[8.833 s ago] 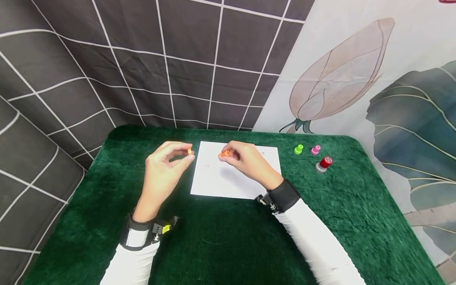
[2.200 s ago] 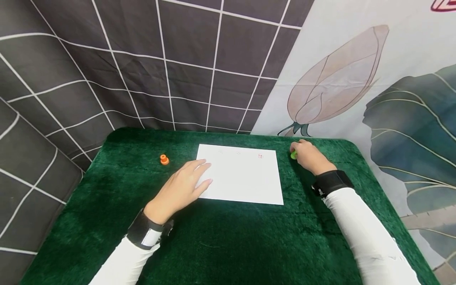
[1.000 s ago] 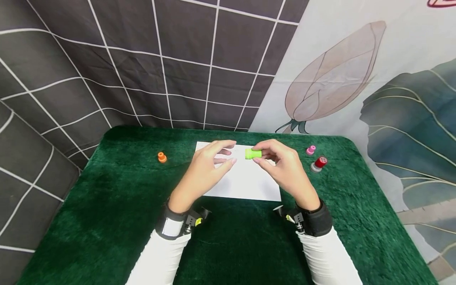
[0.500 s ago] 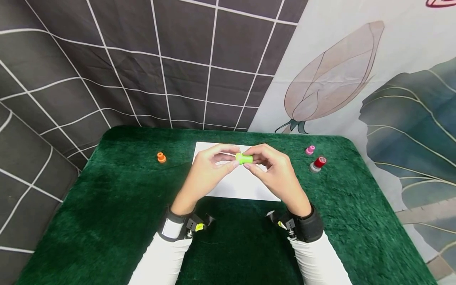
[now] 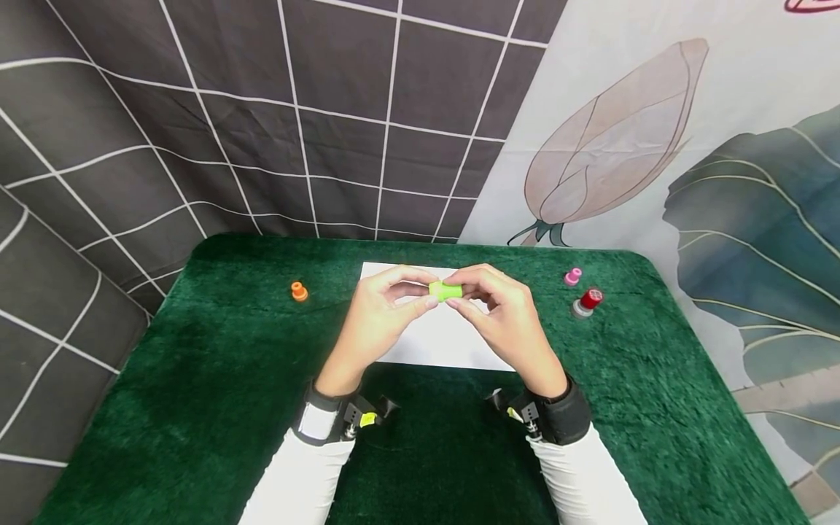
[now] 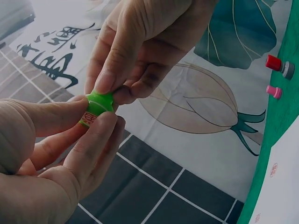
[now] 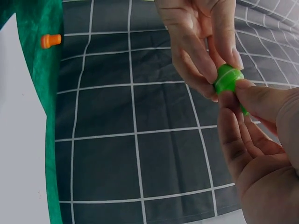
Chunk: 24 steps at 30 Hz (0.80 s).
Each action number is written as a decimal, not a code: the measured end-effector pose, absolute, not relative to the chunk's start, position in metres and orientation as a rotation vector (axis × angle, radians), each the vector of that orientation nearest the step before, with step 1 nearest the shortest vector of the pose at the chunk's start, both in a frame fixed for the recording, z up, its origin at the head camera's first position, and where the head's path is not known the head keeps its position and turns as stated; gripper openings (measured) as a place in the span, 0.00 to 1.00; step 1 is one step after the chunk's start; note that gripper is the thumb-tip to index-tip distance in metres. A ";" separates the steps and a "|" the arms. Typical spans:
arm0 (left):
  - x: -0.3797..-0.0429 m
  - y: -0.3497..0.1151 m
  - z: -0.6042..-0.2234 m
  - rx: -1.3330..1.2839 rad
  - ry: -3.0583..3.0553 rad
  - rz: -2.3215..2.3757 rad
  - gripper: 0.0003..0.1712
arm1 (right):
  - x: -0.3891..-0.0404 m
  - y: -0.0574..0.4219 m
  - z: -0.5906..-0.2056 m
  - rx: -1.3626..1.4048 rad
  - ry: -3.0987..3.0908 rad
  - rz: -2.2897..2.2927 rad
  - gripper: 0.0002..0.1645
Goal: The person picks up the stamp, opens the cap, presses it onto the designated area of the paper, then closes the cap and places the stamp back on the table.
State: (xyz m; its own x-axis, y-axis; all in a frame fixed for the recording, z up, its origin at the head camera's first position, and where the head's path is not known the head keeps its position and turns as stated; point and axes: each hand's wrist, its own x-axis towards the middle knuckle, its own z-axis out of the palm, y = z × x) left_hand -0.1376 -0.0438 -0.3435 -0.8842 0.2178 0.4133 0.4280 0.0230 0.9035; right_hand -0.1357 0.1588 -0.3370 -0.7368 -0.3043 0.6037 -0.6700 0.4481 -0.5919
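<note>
A small bright green stamp (image 5: 446,292) is held sideways above the white paper (image 5: 446,335), between both hands. My left hand (image 5: 380,310) pinches its wider left end between thumb and fingers. On the other end, my right hand (image 5: 502,306) grips with thumb and fingertips. In the left wrist view a red printed mark shows on the stamp (image 6: 96,108) near the left fingers. Seen from the right wrist, the stamp (image 7: 228,78) bridges the two hands, its far parts covered by fingers. Small red marks lie on the paper (image 6: 280,186).
An orange stamp (image 5: 299,291) stands left of the paper on the green cloth (image 5: 216,364). At the right are a pink stamp (image 5: 573,276) and a red-topped stamp with a grey base (image 5: 587,302). A grid-patterned curtain (image 5: 341,124) hangs behind.
My right hand has brought the green stamp from the right side to above the paper, and my left hand now grips its other end. Earlier, the orange stamp was set down at left.
</note>
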 end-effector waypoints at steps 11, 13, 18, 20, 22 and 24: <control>-0.134 -0.040 -0.343 -0.709 -2.074 -1.992 0.16 | -0.135 0.166 -0.332 0.870 -2.260 1.198 0.15; -0.134 -0.040 -0.342 -0.710 -2.072 -1.982 0.16 | -0.134 0.166 -0.331 0.879 -2.254 1.197 0.15; -0.133 -0.039 -0.341 -0.714 -2.071 -1.971 0.16 | -0.133 0.167 -0.329 0.888 -2.235 1.184 0.16; -0.132 -0.039 -0.341 -0.716 -2.069 -1.970 0.15 | -0.132 0.167 -0.328 0.890 -2.225 1.177 0.16; -0.132 -0.040 -0.340 -0.715 -2.072 -1.955 0.15 | -0.132 0.167 -0.328 0.897 -2.217 1.162 0.16; -0.132 -0.042 -0.338 -0.689 -2.073 -1.927 0.15 | -0.131 0.168 -0.326 0.891 -2.205 1.132 0.16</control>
